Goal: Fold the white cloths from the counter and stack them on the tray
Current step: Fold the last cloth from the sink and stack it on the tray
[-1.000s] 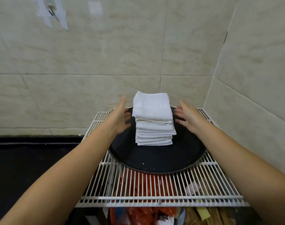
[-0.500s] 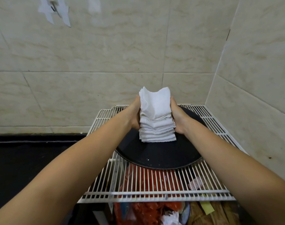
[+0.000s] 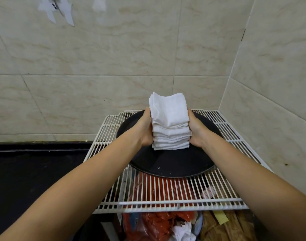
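A stack of several folded white cloths [image 3: 169,122] stands on a round black tray [image 3: 169,164]. The tray rests on a white wire rack [image 3: 166,202] in the wall corner. My left hand [image 3: 146,129] presses against the stack's left side and my right hand [image 3: 196,131] against its right side, squeezing it between them. The stack's upper cloths bow inward under the pressure. My fingers are mostly hidden behind the cloths.
Beige tiled walls close in behind and on the right [image 3: 270,84]. A black counter [image 3: 35,171] lies to the left of the rack. Under the rack sits a bin with red plastic bags and paper [image 3: 159,223].
One second ago both hands were open beside the stack, apart from it. They closed in on its two sides and now grip it; the top cloths have bunched up.
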### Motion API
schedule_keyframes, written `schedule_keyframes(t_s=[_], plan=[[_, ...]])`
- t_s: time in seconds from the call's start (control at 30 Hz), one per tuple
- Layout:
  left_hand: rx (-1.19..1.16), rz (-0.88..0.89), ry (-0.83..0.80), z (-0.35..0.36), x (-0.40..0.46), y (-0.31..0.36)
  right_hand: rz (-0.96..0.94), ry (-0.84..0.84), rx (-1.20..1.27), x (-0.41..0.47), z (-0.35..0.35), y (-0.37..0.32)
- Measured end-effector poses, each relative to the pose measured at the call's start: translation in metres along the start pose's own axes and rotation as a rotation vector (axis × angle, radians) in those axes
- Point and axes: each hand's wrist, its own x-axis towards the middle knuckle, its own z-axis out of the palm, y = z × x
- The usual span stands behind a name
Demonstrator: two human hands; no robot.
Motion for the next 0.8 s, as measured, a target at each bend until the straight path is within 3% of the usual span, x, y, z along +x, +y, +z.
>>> schedule_keyframes(t_s=[0.13, 0.27, 0.47, 0.6, 0.8], plan=[[0.054, -0.028, 0.01, -0.012, -0.001, 0.01, 0.02, 0.144, 0.069, -0.007, -0.001, 0.0], [0.18, 0.039, 0.07, -0.035, 0.026, 0.044, -0.025, 0.409, 0.285, -0.02, 0.004, 0.013], [0.335, -0.093, -0.46, -0.037, 0.075, 0.069, -0.133, 0.826, 0.395, -0.028, 0.049, 0.057], [0.459, -0.187, -0.533, -0.022, 0.079, 0.064, -0.247, 0.908, 0.479, -0.026, 0.09, 0.065], [0.596, -0.188, -0.587, -0.021, 0.078, 0.072, -0.377, 1.107, 0.464, 0.014, 0.124, 0.057]])
